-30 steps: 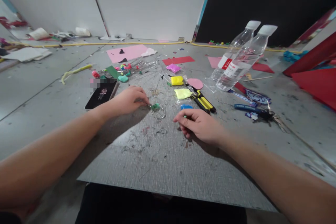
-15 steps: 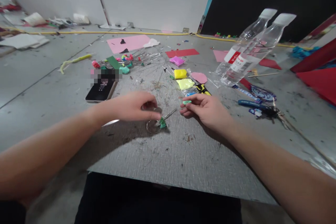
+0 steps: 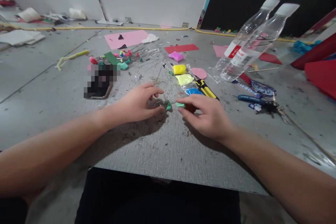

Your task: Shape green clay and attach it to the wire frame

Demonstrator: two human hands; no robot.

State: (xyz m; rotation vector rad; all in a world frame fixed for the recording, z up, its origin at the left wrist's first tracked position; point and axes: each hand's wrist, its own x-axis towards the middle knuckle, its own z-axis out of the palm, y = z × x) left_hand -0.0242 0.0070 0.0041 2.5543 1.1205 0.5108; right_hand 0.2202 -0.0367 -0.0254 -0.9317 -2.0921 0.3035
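Note:
My left hand (image 3: 139, 103) is low over the grey table, thumb and forefinger apart. In the gap between them is a thin silvery wire piece with a dark green lump of clay (image 3: 168, 105) at its right end. Whether the thumb touches the wire is hard to make out. My right hand (image 3: 207, 113) pinches a small mint-green piece of clay (image 3: 180, 105) between thumb and fingertips, just right of the dark green lump. Beyond that hand lie blue (image 3: 193, 91), pale yellow (image 3: 184, 79) and yellow clay packets (image 3: 179, 69).
A phone (image 3: 101, 84) lies left of my hands. Behind it are a green paper strip (image 3: 111, 58) and several coloured clay bits. Two clear bottles (image 3: 245, 54) stand at right, near keys with a blue strap (image 3: 249, 98). Pink paper (image 3: 126, 38) lies farther back.
My left hand has moved forward with the wire piece, and its thumb and forefinger have spread apart. My right hand has come slightly left with the mint-green clay, closer to the dark green lump.

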